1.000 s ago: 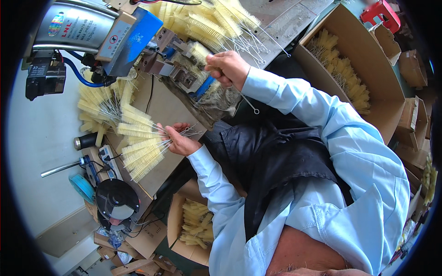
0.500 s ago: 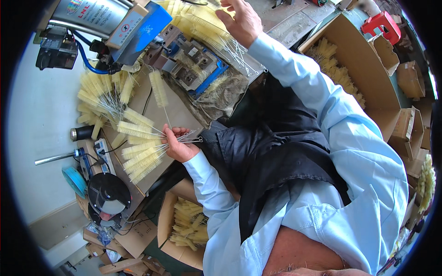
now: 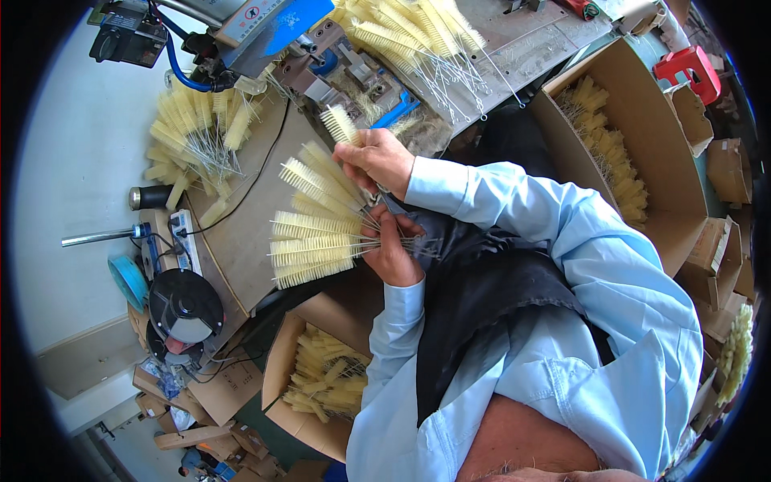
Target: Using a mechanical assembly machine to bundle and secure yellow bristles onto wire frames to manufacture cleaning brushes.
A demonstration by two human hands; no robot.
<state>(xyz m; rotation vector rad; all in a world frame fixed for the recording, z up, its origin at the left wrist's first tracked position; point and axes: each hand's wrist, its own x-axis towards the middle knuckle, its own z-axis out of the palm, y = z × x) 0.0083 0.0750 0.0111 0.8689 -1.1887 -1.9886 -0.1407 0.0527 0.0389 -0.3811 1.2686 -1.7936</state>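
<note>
My left hand (image 3: 391, 251) is closed round the wire stems of several bottle brushes (image 3: 317, 241), whose pale yellow bristle heads fan out to the left. Just above it, my right hand (image 3: 377, 161) grips one more bottle brush (image 3: 340, 124) by its bristle head, close to the bunch. Its lower stem is partly hidden by my fingers. Beyond my right hand stands a machine fixture (image 3: 353, 76) with blue edges. More brushes (image 3: 418, 40) lie heaped on the metal table at the fixture's right, wire loops toward me.
Another brush pile (image 3: 197, 128) lies at the left of the bench (image 3: 269, 209), crossed by a black cable. Cardboard boxes of brushes stand below left (image 3: 277, 377) and at the right (image 3: 683, 201). A blue machine head (image 3: 277, 36) overhangs the fixture. A round black device (image 3: 186, 309) sits at the bench's left end.
My right hand has come down from the heap on the metal table, now holding a brush beside the bunch. My left hand has shifted right with its brushes. The whole view has shifted slightly.
</note>
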